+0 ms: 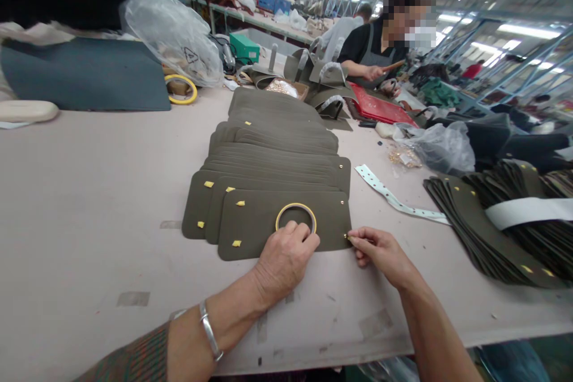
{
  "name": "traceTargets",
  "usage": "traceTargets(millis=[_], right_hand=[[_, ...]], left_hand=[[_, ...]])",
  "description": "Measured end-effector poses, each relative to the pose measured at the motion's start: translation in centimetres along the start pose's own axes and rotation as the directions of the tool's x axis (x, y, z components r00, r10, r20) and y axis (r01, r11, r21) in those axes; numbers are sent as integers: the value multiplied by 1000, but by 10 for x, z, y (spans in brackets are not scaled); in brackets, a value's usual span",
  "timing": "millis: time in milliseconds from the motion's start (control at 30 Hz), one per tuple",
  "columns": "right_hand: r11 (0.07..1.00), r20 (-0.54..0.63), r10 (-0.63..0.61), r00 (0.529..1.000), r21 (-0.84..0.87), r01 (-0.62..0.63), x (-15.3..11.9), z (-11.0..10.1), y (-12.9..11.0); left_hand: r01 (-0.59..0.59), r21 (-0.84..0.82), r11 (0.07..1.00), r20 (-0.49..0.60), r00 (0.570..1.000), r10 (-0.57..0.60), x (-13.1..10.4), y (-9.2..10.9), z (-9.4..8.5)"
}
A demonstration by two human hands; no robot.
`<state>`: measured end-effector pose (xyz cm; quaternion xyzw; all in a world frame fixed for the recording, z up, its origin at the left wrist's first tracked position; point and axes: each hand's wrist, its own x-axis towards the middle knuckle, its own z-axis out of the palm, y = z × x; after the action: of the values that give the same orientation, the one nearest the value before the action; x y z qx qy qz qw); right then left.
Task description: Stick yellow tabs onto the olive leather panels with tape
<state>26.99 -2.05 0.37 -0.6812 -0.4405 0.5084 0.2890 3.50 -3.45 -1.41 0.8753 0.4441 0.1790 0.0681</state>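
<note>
Right hand [378,250] pinches gold bit [346,237] at panel [259,221] corner | left hand's [289,256] fingers clamp tape roll [296,205] | likely needs precise alignment

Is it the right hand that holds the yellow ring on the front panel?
No, the left hand holds the yellow ring, while the right hand is at the right edge of the front panel.

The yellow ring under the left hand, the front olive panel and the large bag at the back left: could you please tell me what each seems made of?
Yellow ring: probably tape, film or paper, wound into a slim roll.
Front olive panel: leather or imitation, going by its smooth, matte face.
Large bag: thin plastic, translucent, crinkled and softly shiny.
</note>
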Motion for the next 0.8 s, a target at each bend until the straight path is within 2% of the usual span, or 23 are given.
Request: traceTargets(millis=[467,633,700,733,800], right_hand=[[984,-62,-57,996,-172,46,3,16,-6],[985,-75,-136,988,-112,128,3,11,1],[966,-125,-223,967,-159,202,-1,5,7],[933,-151,-309,939,-238,269,-3,2,10],[783,-116,-526,842,-451,428,-8,-4,15]], left_hand=[[-2,3,1000,-27,1000,2,0,1,0],[-1,-1,1000,-16,1000,1,0,0,0],[1,-2,1000,-16,1000,-1,0,0,0],[0,-3,1000,-17,1000,0,0,0,0],[-3,-7,1000,-18,1000,3,0,0,1]])
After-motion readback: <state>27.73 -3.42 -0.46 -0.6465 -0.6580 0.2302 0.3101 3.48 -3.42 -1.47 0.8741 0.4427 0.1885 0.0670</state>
